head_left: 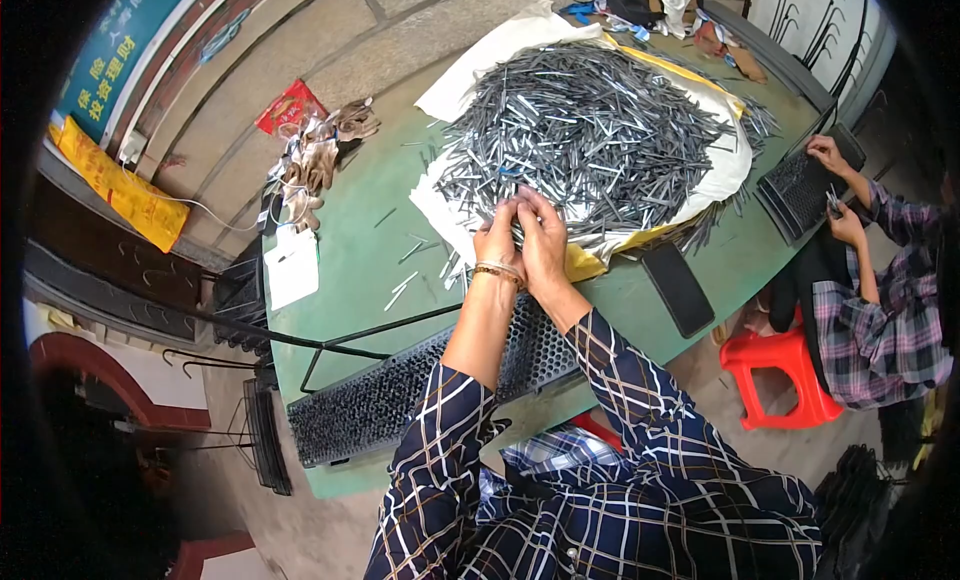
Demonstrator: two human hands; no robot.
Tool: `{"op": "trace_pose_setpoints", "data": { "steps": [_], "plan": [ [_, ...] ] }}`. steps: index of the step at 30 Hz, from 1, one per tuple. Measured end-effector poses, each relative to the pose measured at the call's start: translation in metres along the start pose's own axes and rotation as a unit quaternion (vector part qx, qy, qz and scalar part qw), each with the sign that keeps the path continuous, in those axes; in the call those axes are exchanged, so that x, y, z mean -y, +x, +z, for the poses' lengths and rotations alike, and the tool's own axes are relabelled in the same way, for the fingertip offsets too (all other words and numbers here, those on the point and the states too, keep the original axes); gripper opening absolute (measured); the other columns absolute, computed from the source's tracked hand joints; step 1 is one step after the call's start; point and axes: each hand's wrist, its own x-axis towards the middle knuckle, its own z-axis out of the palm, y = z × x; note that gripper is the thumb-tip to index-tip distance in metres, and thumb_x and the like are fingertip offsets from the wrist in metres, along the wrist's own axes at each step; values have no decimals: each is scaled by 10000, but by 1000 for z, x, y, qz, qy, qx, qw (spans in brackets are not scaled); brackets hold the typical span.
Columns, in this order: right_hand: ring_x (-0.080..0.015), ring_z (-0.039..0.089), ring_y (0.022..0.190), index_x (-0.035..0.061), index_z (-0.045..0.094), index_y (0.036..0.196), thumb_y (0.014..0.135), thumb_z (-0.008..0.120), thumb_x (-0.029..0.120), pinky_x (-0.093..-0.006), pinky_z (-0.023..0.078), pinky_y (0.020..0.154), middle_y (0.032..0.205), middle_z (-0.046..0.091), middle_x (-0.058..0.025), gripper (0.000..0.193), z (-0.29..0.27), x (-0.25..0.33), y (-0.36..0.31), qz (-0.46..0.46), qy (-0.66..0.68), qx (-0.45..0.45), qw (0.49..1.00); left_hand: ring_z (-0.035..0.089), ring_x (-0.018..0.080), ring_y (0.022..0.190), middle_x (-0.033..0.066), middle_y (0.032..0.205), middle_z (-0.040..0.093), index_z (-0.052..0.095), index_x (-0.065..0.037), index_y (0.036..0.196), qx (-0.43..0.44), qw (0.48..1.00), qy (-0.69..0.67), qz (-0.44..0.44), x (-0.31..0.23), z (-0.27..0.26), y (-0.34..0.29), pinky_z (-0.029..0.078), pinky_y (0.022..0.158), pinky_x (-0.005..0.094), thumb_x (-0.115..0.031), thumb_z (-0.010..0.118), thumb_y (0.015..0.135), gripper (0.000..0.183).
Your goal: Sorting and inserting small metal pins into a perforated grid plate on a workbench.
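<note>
My left hand [496,243] and my right hand [543,244] are pressed together at the near edge of a big heap of thin grey metal strips [600,130]. Their fingers are curled inward; what lies between them is mostly hidden. The heap rests on an opened white and yellow woven sack [733,170]. Below my wrists a long black tray full of round holes [543,352] lies along the table's near edge. Many holes at its left end look filled with dark strips, while holes at the right show open. A few strips lie loose on the green table [360,250].
A black phone-like slab [678,290] lies right of my hands. Black rods [340,342] cross the tray's left part. Work gloves [318,165] and a white card [293,270] sit at left. At right, a co-worker's hands [838,185] are over another black tray [800,192], near a red stool [780,375].
</note>
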Motion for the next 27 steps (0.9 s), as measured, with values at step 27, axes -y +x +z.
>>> {"op": "trace_pose_setpoints", "data": {
  "steps": [27],
  "plan": [
    [-226,520,1097,-32,427,1293,935,499,140,-314,415,923,1253,488,-168,404,-12,19,-182,-77,-140,165,973,565,138,702,28,762,578,575,-55,821,-26,987,-154,33,-10,-89,-172,492,635,247,-212,584,893,174]
  ]
}}
